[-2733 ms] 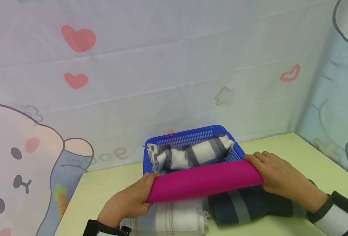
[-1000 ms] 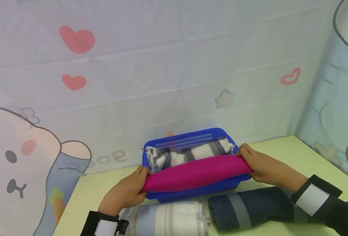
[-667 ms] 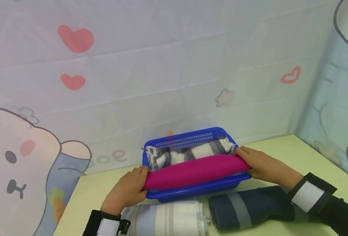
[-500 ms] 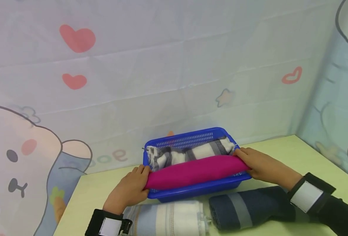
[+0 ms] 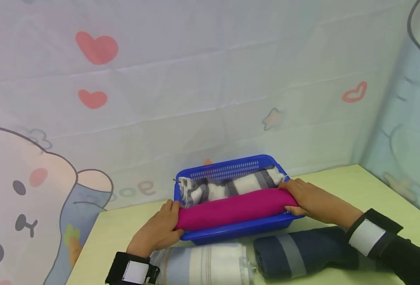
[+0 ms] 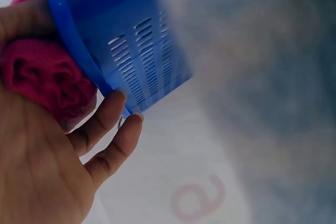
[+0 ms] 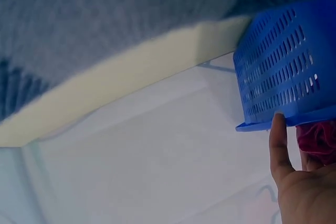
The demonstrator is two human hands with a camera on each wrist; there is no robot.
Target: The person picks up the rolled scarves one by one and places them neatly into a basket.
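Head view: I have both hands on a pink roll [image 5: 232, 208], lying lengthwise along the near side of the blue basket [image 5: 231, 168], just in front of a striped roll [image 5: 231, 188] already inside. My left hand [image 5: 158, 231] cups one end, thumb and fingers curled round it; the left wrist view shows the fingertips [image 6: 118, 95] against the basket's slotted wall. My right hand [image 5: 309, 200] wraps the other end at the rim, one finger [image 7: 278, 145] touching the rim from below.

Both ends of the pink roll sit at or over the rim, so I judge it may not drop fully in; a squeeze at the ends could loosen the roll or leave it riding on the edge. Pushing down on the near side could also tip the light basket toward me or slide it on the table [image 5: 338, 182], against the white roll [image 5: 202, 265] and dark roll [image 5: 302, 253] lying close in front.
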